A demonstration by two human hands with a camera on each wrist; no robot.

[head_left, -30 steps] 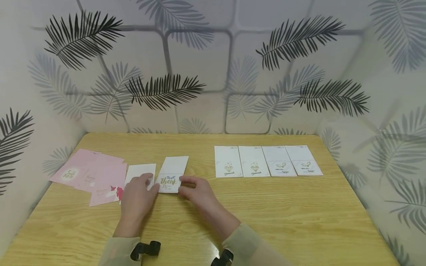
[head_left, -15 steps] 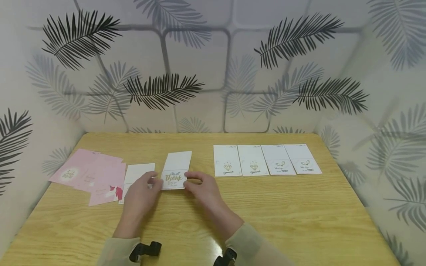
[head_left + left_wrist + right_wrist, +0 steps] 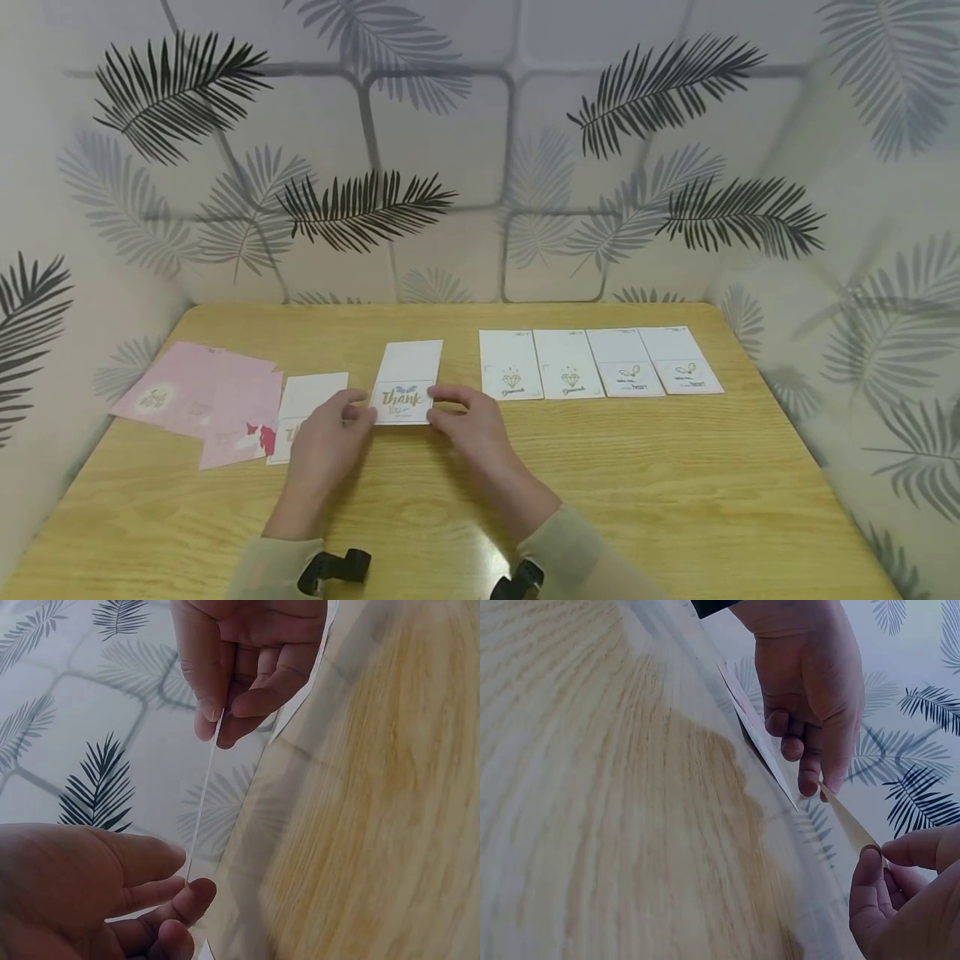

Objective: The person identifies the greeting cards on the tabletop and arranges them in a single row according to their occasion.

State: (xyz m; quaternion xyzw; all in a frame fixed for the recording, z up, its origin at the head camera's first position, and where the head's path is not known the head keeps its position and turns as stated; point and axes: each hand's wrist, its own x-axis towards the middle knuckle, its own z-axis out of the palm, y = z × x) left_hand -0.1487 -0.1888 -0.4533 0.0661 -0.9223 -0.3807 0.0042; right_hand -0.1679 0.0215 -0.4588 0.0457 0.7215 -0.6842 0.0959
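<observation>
A white card with gold "Thank you" lettering is held between both hands, raised off the table by its lower corners. My left hand pinches its left edge between thumb and fingers. On the opposite edge, my right hand pinches with thumb and fingertips. Seen edge-on in the left wrist view, the card is a thin line spanning the two hands. Partly covered by my left hand, a second white card with gold lettering lies on the table.
Several pink cards lie overlapped at the left. To the right, a row of white cards has gold diamond and heart designs. The wooden table meets leaf-patterned walls at its back and sides.
Both hands have shifted right with the "Thank you" card between them, away from the second white card, so a bit of that card's lettering shows now.
</observation>
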